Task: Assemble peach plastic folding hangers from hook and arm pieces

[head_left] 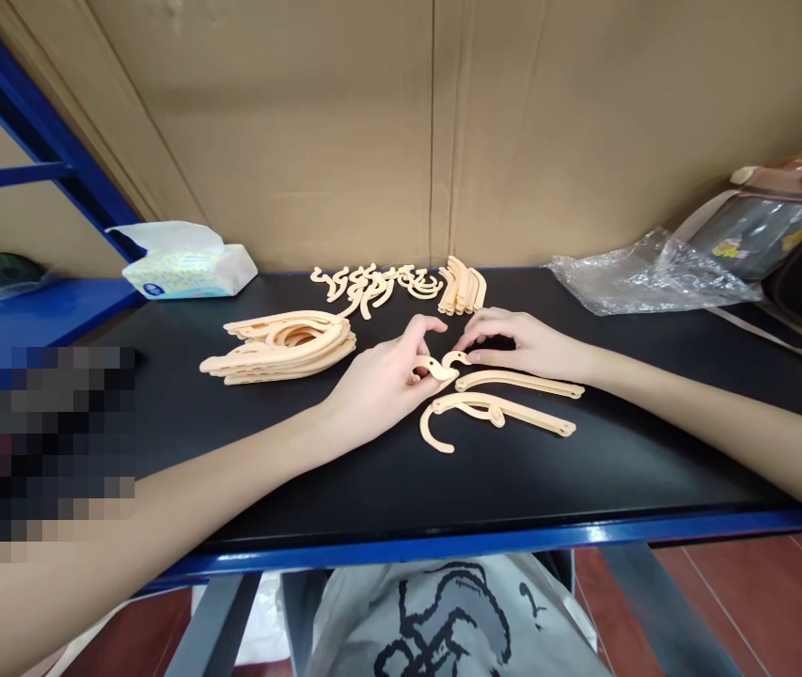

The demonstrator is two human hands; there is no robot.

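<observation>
My left hand (386,381) is closed around a small cream plastic hook (435,369), its index finger raised. Just to the right, the fingertips of my right hand (513,340) pinch the end of a second curved hook piece (455,357); whether the two pieces are joined I cannot tell. Below my hands lies a slim curved hanger arm (517,382). Nearer the front edge is another hanger arm (527,417) with a curved hook (435,432) at its left end. Left of my left hand sits a stack of cream folding hangers (280,346).
At the back lie a heap of loose hooks (365,287) and a bundle of hanger arms (462,285) on the black tabletop (344,498). A tissue pack (189,268) stands back left. Clear plastic wrap (626,273) and a bottle (753,226) are at right. Cardboard (288,141) walls the back.
</observation>
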